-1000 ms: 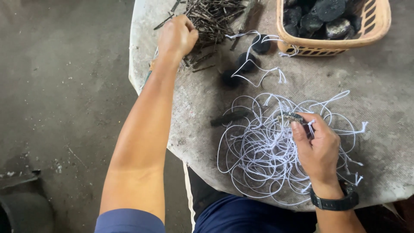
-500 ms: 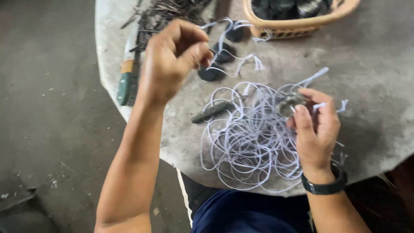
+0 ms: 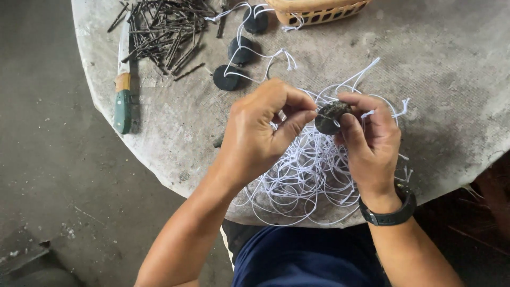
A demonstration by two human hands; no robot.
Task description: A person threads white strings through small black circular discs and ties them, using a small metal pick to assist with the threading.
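Head view, looking down on a round grey table point(image 3: 451, 69). The right hand point(image 3: 372, 141) holds a small dark disc point(image 3: 330, 117) pinched between thumb and fingertips, above the tangle of white string loops point(image 3: 308, 175) that lies on the table's near side. The left hand point(image 3: 260, 133) meets the disc from the left: its thumb and forefinger are closed narrowly together just beside the disc's left edge, apparently on a thin item, though what is pinched there is too small to tell. A strand of white string crosses the top of the disc, and further strands trail from behind the right hand's fingers. The disc thus sits between the two hands, raised off the table, with the string tangle directly beneath and partly hidden by both hands. A dark wristwatch point(image 3: 388, 212) is on the right wrist. Beyond the disc, toward the table's far edge, three similar dark discs with white strings attached point(image 3: 239, 53) lie in a short row. To the left of these is a heap of dark thin sticks point(image 3: 164, 26), and left of that a knife with a green handle point(image 3: 123, 90) lies near the table's left rim. A tan woven basket point(image 3: 313, 10) stands at the far edge, only its lower part in view.
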